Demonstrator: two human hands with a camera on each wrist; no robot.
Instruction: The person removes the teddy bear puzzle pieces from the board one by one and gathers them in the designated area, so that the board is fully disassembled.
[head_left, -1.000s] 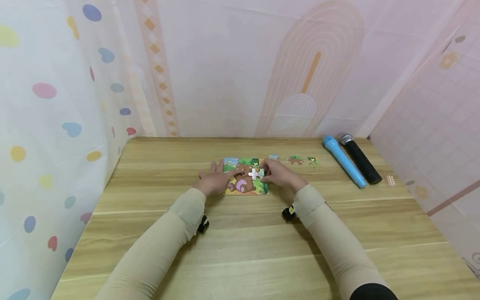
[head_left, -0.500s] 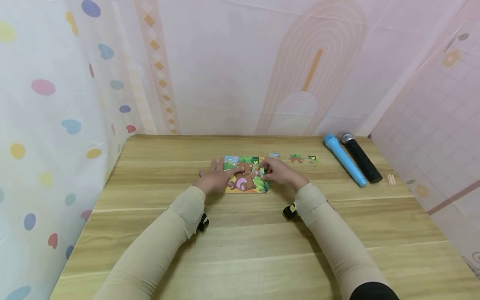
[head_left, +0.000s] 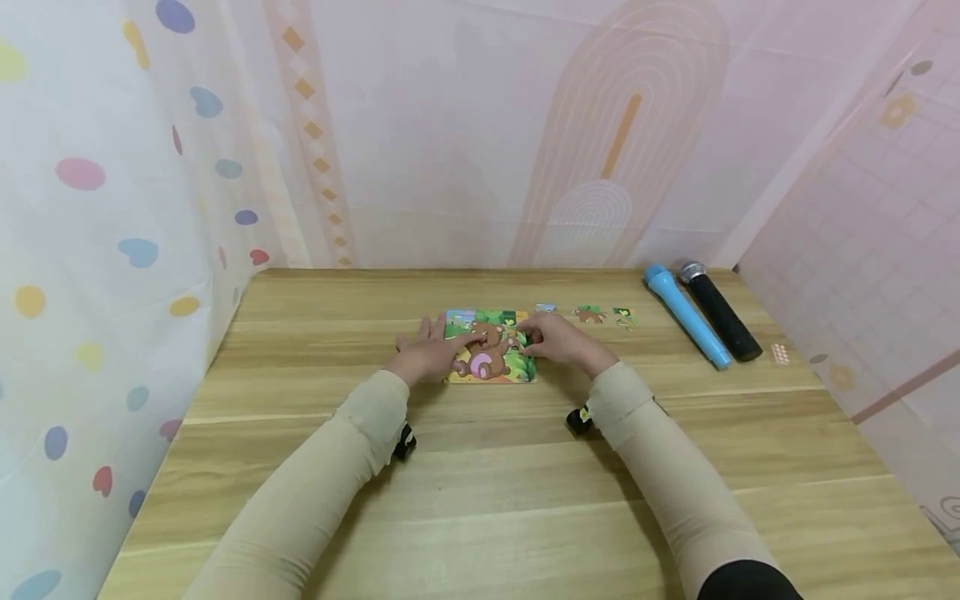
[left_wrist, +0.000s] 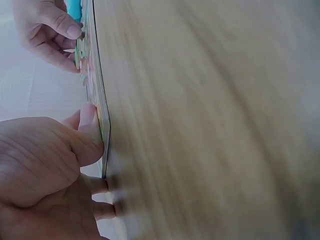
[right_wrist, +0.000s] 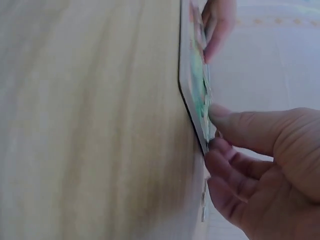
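A jigsaw puzzle (head_left: 483,367) with a brown bear picture lies flat toward the back of the wooden table. Over its left side spreads my left hand (head_left: 423,358), the thumb resting on the bear and the other fingers extended past the edge to the table. At the puzzle's right side, my right hand (head_left: 561,340) pinches a puzzle piece (head_left: 516,340) between thumb and curled fingers. That piece sits over the bear's right side, low against the board. In the right wrist view, the right thumb (right_wrist: 220,114) is at the puzzle's surface; the fingers partly hide the piece.
Loose puzzle pieces (head_left: 590,314) lie behind and right of the puzzle. Farther right are a blue microphone (head_left: 686,317) and a black microphone (head_left: 722,312), side by side. A small dotted card (head_left: 780,354) lies near the right edge. A curtain (head_left: 435,150) hangs behind the table.
The puzzle piece in my right hand, earlier glaring white, now shows its printed colours and lies lower on the board. My left hand has stayed in place.
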